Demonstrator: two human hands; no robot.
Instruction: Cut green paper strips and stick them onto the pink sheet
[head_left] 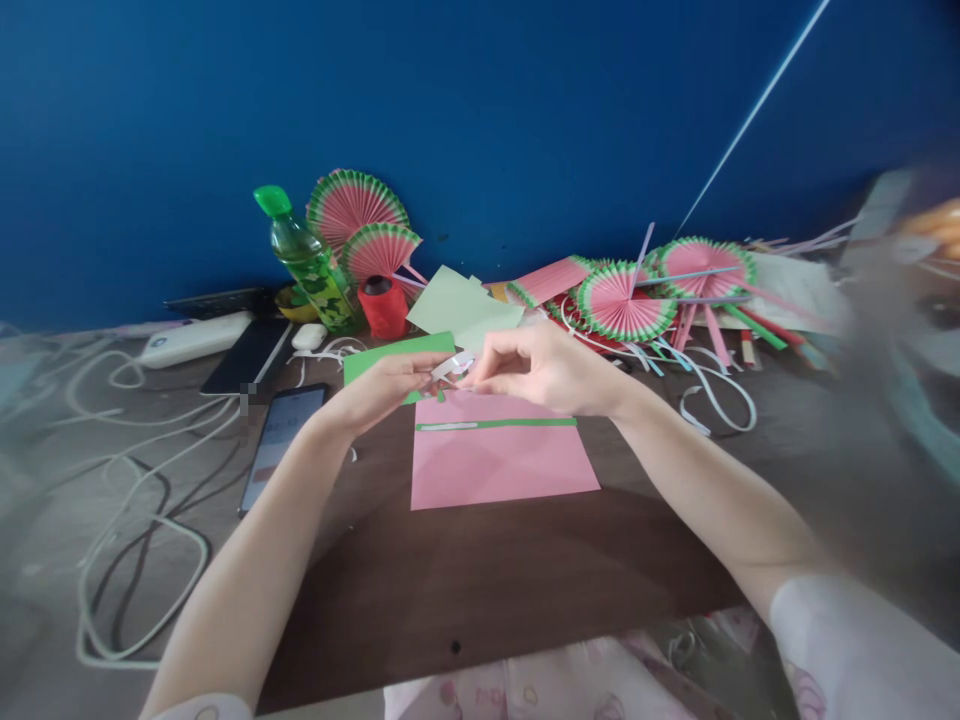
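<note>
A small, pale white strip [461,362] is pinched between my two hands above the far edge of a pink sheet of paper [502,465]. My left hand [397,382] reaches in from the left, its fingers fairly straight and closed at the tips on the strip's left end. On the other side, my right hand [544,365] is curled, thumb and forefinger pressed together at the strip's right end. Across the pink sheet runs a narrow green strip [525,423], with a short white strip [448,427] lying along its left part. A green sheet [367,362] is partly under my left hand.
Pale green sheets [457,305] lie behind my hands. Pink-and-green folded paper fans [626,302] are at the back. A green bottle [311,260] stands beside a red roll [384,305]. At left are a phone [281,440], a power bank [195,340] and looped white cables [202,540].
</note>
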